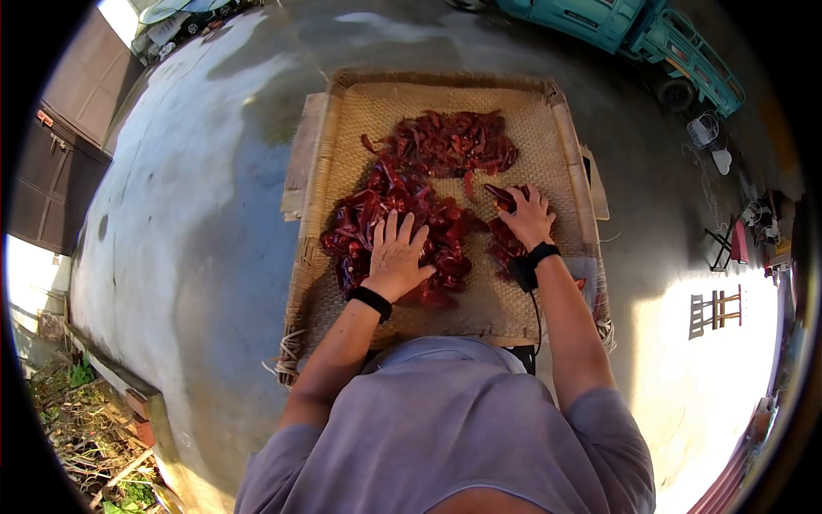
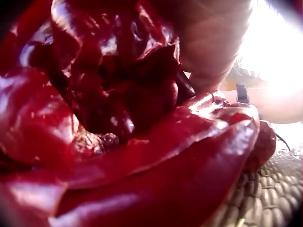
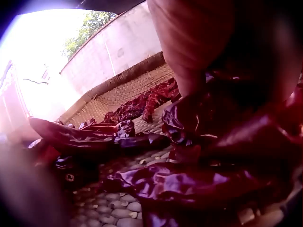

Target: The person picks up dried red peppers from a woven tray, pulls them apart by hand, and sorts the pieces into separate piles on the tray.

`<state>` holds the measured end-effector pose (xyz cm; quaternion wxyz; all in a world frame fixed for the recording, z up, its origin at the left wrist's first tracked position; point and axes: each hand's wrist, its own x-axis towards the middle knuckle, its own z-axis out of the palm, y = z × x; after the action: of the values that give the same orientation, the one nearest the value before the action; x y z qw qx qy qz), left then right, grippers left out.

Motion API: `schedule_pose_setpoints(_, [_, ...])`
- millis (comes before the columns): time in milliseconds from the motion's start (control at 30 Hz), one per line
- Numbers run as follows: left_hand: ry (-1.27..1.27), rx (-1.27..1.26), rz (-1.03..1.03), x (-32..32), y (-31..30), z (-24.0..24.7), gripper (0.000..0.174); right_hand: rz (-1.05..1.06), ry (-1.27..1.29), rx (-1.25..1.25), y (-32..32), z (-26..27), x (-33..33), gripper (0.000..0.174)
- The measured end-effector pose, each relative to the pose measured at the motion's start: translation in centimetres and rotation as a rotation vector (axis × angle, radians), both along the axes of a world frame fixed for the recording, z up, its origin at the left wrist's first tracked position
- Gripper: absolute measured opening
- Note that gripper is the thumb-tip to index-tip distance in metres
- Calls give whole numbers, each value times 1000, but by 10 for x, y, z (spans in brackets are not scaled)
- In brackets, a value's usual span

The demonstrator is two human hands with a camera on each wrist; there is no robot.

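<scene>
Dried red peppers lie in three groups on a shallow woven tray point(image 1: 531, 103). My left hand point(image 1: 397, 259) rests palm down with spread, fairly straight fingers on the large left pile point(image 1: 355, 224); glossy peppers point(image 2: 156, 175) fill the left wrist view. On the smaller right pile point(image 1: 505, 244) lies my right hand point(image 1: 528, 220), its fingers spread over the peppers. In the right wrist view, wrinkled peppers point(image 3: 180, 182) sit close under that hand, whose fingertips are partly hidden. A darker, shrivelled pile point(image 1: 454, 141) occupies the tray's far part.
The tray's raised rim point(image 1: 308, 257) surrounds the piles. A clear plastic piece point(image 1: 585, 272) lies by its right edge, and boards point(image 1: 301, 163) show beneath. Beyond are wet concrete ground point(image 1: 214, 197), a teal vehicle point(image 1: 599, 21) at the back right and a small wooden chair point(image 1: 728, 307).
</scene>
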<state>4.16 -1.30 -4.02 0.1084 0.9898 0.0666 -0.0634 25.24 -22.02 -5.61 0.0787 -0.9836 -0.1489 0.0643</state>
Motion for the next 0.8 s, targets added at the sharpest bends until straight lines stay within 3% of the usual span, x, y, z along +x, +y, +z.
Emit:
schedule_pose_setpoints(167, [20,-41,11,-2,1,0,81,74,-15,65,-11,-11,8,43])
schedule_pose_setpoints(267, [20,-29,3,-2,2,-1,81,41,-35,235,-19,-17,7,38])
schedule_pose_setpoints(367, [25,-74,8,-3,3,3,83,22,-177,306,-33,-38,13,35])
schedule_pose_setpoints(467, [-41,-175,3,-6,8,9,76,-76,6,714,-42,-21,7,36])
schedule_pose_setpoints(700, [-491,-504,-45,0,-9,41,45,146,224,924,-29,40,-54,32])
schedule_pose_setpoints(800, [-381,-941,113,8,-28,59,43,196,553,1172,-16,60,-82,32])
